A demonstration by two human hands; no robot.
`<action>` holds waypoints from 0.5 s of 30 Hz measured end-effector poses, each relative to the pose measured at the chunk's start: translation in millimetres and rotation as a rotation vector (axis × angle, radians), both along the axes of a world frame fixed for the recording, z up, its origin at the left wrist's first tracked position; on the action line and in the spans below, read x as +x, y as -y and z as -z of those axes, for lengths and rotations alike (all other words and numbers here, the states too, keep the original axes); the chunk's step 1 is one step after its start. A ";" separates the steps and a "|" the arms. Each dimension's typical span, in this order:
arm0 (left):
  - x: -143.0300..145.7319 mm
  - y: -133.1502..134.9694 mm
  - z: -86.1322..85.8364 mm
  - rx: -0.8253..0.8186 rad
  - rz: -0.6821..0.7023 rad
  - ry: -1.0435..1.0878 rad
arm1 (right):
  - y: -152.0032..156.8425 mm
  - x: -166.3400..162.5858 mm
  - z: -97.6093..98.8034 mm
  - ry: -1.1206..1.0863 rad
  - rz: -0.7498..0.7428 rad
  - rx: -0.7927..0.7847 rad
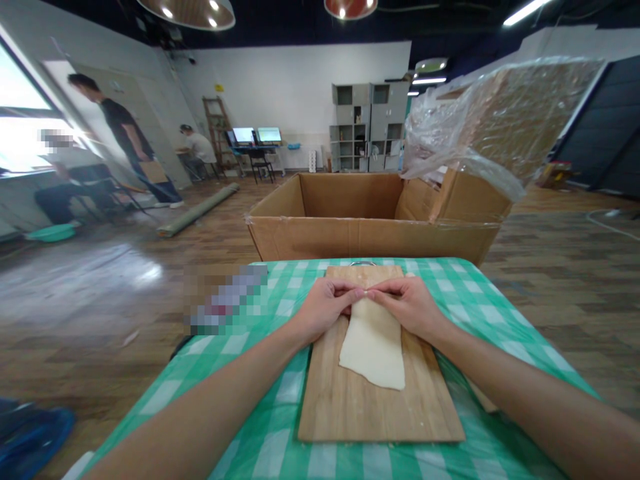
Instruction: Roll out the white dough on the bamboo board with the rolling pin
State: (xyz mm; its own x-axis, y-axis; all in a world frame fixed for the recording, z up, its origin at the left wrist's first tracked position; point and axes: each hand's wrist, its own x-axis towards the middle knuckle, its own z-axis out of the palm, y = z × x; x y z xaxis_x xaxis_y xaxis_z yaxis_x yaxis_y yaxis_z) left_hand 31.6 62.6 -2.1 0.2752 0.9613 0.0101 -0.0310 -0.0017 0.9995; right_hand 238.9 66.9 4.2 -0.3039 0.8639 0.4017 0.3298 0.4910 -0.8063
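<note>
A flat, pale sheet of dough (pixel 375 347) lies on a wooden cutting board (pixel 340 413), wider at its near end. At the far edge of the dough, my left hand (pixel 330 303) pinches it between thumb and fingers. My right hand (pixel 407 303) pinches the same edge from the other side, the thumbs and fingertips of both hands almost touching. Part of the dough's far end is hidden under my fingers. A metal ring handle (pixel 363 263) shows at the board's far end.
A green and white checked cloth (pixel 270 400) covers the table. A blurred-out object (pixel 227 300) sits at its left edge. Beyond stands a large open cardboard box (pixel 350 233) with plastic wrap (pixel 500 120). Several people are at the back left, one standing person (pixel 125 133) among them.
</note>
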 end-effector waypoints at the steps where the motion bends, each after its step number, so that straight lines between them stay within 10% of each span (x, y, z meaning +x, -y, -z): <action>1: 0.1 0.3 1.1 -0.005 -0.014 0.022 | -0.8 0.1 0.6 -0.008 -0.003 -0.007; 8: 1.0 -0.9 2.5 -0.042 -0.086 0.220 | -10.6 6.2 9.4 -0.047 0.042 -0.130; 15: -1.1 -0.1 -4.5 0.077 -0.008 -0.117 | -3.1 1.4 1.0 -0.048 -0.040 -0.061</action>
State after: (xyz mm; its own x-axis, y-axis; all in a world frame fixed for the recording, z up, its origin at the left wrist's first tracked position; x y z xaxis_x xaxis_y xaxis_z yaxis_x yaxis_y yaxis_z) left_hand 30.4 62.7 2.4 0.2715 0.9610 0.0523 0.0862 -0.0784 0.9932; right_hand 240.3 70.0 3.1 -0.3209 0.8747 0.3631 0.2714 0.4523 -0.8496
